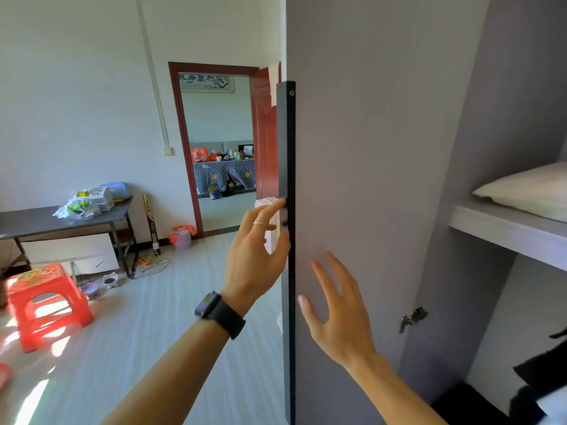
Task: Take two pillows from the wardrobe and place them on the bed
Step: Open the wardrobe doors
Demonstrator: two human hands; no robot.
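The grey wardrobe door (368, 167) stands swung open in front of me, its inner face toward me. A cream pillow (527, 191) lies on the wardrobe's upper shelf (503, 228) at the far right, only partly in frame. My left hand (257, 256), with a ring and a black wrist band, has its fingertips on the door's black edge handle (287, 154). My right hand (337, 311) is spread flat against the door's inner face. Neither hand holds anything. No bed is in view.
Dark clothes (540, 372) hang or lie in the lower wardrobe compartment. A red plastic stool (46, 302) stands at the left, beside a dark table (61, 219) with bags on it. A red-framed doorway (221, 148) opens to another room. Pale floor lies between.
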